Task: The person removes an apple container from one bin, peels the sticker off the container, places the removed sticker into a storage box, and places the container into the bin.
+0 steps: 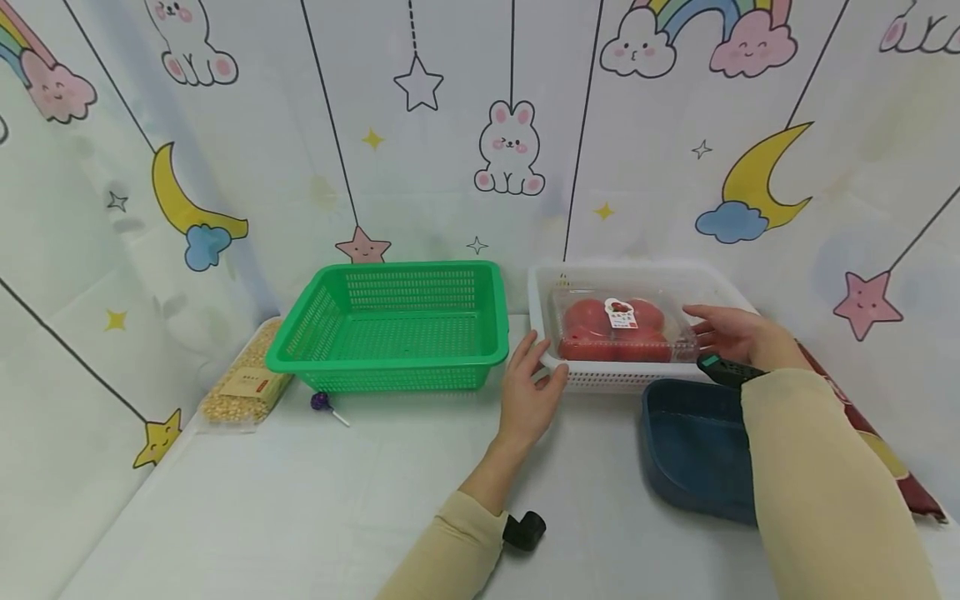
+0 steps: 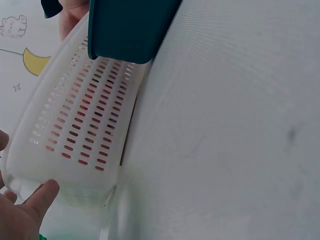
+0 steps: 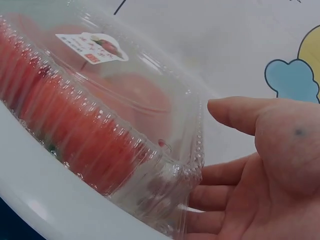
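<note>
A clear plastic box of tomatoes (image 1: pixel 621 327) with a white label lies in the white basket (image 1: pixel 716 287). My left hand (image 1: pixel 527 398) is at the basket's front left corner, fingers spread along its outer side and thumb at the front wall. In the left wrist view, that thumb (image 2: pixel 44 196) lies against the corner below the slotted wall. My right hand (image 1: pixel 731 335) is at the right end of the box, thumb up and fingers extended. Seen from the right wrist, its fingertips (image 3: pixel 212 197) reach the box's end, partly behind the clear plastic.
A green basket (image 1: pixel 405 365) stands left of the white one. Beside it lie a bag of yellow kernels (image 1: pixel 243 385) and a purple lollipop (image 1: pixel 321 402). A dark blue bin (image 1: pixel 693 458) stands in front of the white basket, with a dark red package (image 1: pixel 911 492) beyond my right sleeve.
</note>
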Demonstrator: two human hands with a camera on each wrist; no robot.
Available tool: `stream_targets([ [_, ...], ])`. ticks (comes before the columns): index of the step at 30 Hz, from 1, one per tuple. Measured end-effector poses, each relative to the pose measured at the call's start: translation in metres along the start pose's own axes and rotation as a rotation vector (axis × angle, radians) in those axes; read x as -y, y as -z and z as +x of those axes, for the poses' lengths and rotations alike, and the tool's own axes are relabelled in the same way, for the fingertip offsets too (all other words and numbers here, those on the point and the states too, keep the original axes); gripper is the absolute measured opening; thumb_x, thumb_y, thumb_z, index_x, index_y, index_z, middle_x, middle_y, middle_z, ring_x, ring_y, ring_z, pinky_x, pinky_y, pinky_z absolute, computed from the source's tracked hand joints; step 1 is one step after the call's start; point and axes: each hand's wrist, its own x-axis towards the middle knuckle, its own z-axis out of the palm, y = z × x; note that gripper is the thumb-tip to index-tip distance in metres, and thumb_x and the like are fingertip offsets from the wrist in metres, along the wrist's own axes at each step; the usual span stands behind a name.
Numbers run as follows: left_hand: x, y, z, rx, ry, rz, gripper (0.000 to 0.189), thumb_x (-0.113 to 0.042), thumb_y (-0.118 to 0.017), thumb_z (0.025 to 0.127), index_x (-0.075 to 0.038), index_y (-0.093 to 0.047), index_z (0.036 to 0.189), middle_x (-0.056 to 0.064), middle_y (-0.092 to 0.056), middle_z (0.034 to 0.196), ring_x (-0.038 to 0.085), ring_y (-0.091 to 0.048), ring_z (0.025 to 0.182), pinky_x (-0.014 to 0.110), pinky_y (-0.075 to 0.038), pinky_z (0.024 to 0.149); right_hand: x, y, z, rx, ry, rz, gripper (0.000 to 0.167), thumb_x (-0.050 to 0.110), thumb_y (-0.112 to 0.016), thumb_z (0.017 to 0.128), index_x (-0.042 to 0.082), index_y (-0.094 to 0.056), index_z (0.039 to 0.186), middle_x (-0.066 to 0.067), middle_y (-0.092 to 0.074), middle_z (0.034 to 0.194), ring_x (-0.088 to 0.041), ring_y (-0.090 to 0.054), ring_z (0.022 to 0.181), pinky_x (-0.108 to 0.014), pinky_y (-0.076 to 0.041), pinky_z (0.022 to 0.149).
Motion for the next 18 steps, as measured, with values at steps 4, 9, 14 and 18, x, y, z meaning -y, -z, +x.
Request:
stream_targets([
  [4,0.0012,0.0002,0.0006,-0.006,-0.008,-0.015,0.048,-0.015,-0.067,0.096,0.004,-0.056,0.14,0.015,-0.042,0.154,0.033,-0.062,0.12,0.04,-0.056,0.09,0.0002,-0.0017,0.0,-0.011,-0.017,0.005,0.079,0.044,-0.04,0.108,0.0,0.0,0.16,-0.031,-0.012,0.159,-0.034,-0.045,0.123,-0.043,-0.045,0.107],
  [9,0.0028,0.0001,0.0007,-0.011,-0.011,-0.022,0.048,-0.014,-0.067,0.096,0.004,-0.057,0.139,0.015,-0.042,0.154,0.033,-0.062,0.119,0.04,-0.056,0.089,0.0007,-0.004,0.0002,-0.003,-0.022,0.036,0.081,0.045,-0.042,0.107,0.002,0.001,0.161,-0.028,-0.013,0.159,-0.033,-0.043,0.126,-0.042,-0.042,0.109],
  [14,0.0009,0.0004,-0.0002,-0.018,-0.015,-0.031,0.047,-0.015,-0.067,0.096,0.005,-0.058,0.138,0.015,-0.043,0.153,0.032,-0.063,0.118,0.038,-0.057,0.089,0.0013,-0.0046,0.001,0.019,-0.036,0.113,0.081,0.046,-0.043,0.107,0.005,0.002,0.161,-0.023,-0.02,0.154,-0.031,-0.037,0.128,-0.04,-0.043,0.108],
  [18,-0.0002,0.0003,-0.0001,-0.018,-0.013,-0.035,0.047,-0.014,-0.067,0.095,0.005,-0.058,0.138,0.014,-0.043,0.153,0.031,-0.063,0.116,0.037,-0.057,0.088,0.0032,-0.0011,0.0014,0.029,-0.039,0.175,0.069,0.047,-0.047,0.106,0.012,-0.016,0.157,-0.014,-0.03,0.144,-0.026,-0.042,0.12,-0.037,-0.05,0.102],
])
